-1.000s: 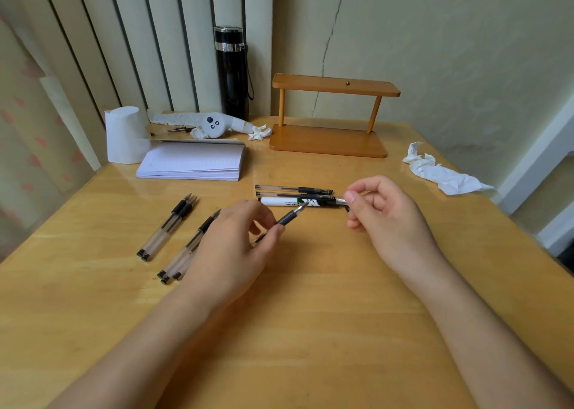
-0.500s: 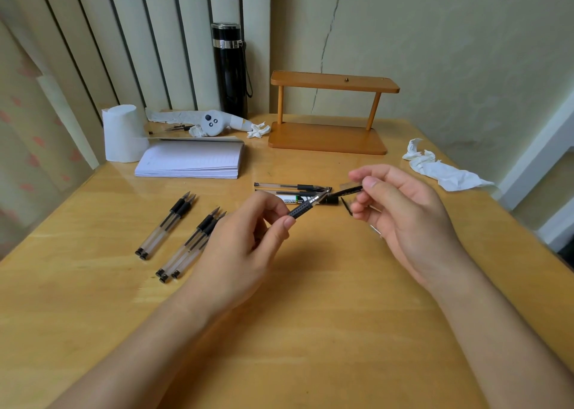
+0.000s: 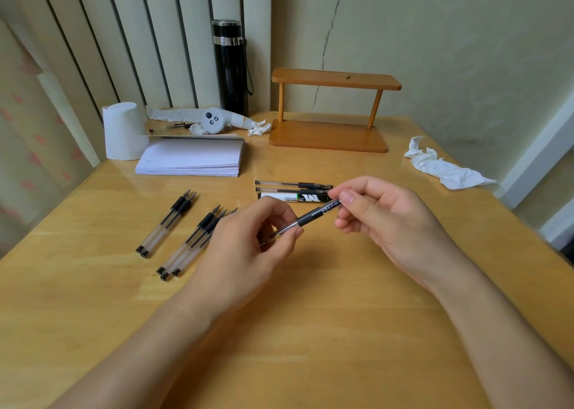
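Note:
Above the middle of the wooden table [image 3: 310, 300], both hands hold one black gel pen [image 3: 313, 215], which slants up to the right. My left hand [image 3: 248, 247] pinches its lower, tip end. My right hand [image 3: 385, 219] pinches its upper end between thumb and fingers. Just behind the hands lie two clear pens [image 3: 292, 185] and a white and black refill box [image 3: 292, 197]. Left of my left hand lie two pens [image 3: 167, 223] side by side and a bundle of three more pens [image 3: 192, 244].
At the back stand a wooden two-tier stand [image 3: 329, 135], a black flask [image 3: 231, 66], a white paper roll [image 3: 122, 130], an open notebook [image 3: 192, 156] and a white controller [image 3: 214, 119]. A crumpled tissue [image 3: 441, 166] lies at the right edge.
The right hand picked up a pen piece from beside the box and brought it to the part in the left hand. The two now form one pen held between both hands.

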